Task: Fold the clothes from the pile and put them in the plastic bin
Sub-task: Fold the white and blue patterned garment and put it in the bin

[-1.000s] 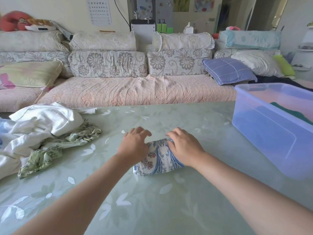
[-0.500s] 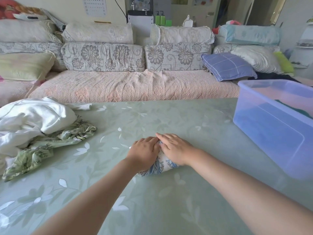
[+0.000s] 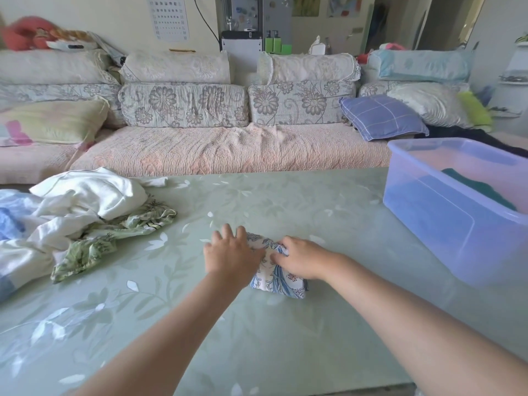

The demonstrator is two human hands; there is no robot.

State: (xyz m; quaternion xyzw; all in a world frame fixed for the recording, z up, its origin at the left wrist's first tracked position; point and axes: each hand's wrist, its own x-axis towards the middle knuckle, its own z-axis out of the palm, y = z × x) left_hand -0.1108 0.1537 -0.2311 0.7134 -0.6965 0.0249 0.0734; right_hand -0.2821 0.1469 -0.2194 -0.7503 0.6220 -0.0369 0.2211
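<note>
A small folded cloth with a blue and red floral print lies in the middle of the green table. My left hand lies flat on its left part with fingers spread. My right hand grips its right part, fingers curled into the fabric. The pile of clothes, white, light blue and green leaf print, sits at the table's left. The clear plastic bin stands at the right, with dark blue and green clothes inside.
A long sofa with several floral cushions runs behind the table's far edge. A blue checked pillow lies on it near the bin. The bin's wall rises to the right of my right arm.
My hands have parted a little on the folded cloth: the left now lies flat with spread fingers, the right has shifted right and curled into the fabric. More of the cloth shows.
</note>
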